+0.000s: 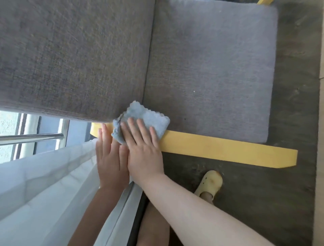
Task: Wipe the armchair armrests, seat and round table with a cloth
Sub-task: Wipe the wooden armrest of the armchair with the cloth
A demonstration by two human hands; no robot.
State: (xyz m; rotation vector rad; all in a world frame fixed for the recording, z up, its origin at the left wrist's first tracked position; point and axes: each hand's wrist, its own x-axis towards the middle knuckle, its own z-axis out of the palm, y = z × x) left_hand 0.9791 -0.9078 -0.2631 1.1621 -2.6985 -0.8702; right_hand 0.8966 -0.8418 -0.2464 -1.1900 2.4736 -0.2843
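Note:
A light blue-grey cloth (149, 119) lies on the near yellow wooden armrest (228, 151) of the armchair, close to the back cushion. My right hand (142, 149) presses flat on the cloth with straight fingers. My left hand (109, 158) lies flat beside it, fingertips touching the armrest's left end next to the cloth's edge. The grey seat cushion (219, 70) stretches beyond the armrest, and the grey back cushion (70, 56) fills the upper left. The round table is out of view.
A white sheer curtain (43, 184) hangs at the lower left, with a metal rail (31, 138) and window behind it. My foot in a yellow slipper (210, 184) stands on the dark floor (289, 193). The far armrest tip (264, 1) shows at the top edge.

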